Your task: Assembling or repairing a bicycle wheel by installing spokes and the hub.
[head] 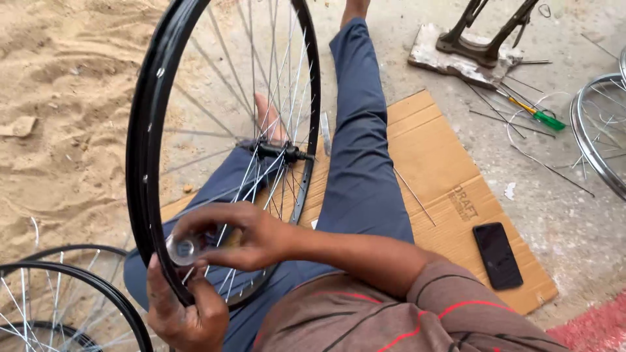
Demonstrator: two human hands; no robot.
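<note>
Here, right hand [244,238] pinched on round tool [186,249].

Head camera, looking steeply down (close), lap-level

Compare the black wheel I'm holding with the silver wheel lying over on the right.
The black wheel stands upright across the lap, gripped by the left hand with the right hand at its rim; the silver wheel lies flat on the ground, untouched. The black wheel's rim is dark and mostly in view; the silver wheel's is shiny and cut off by the frame. Both have thin metal spokes.
</note>
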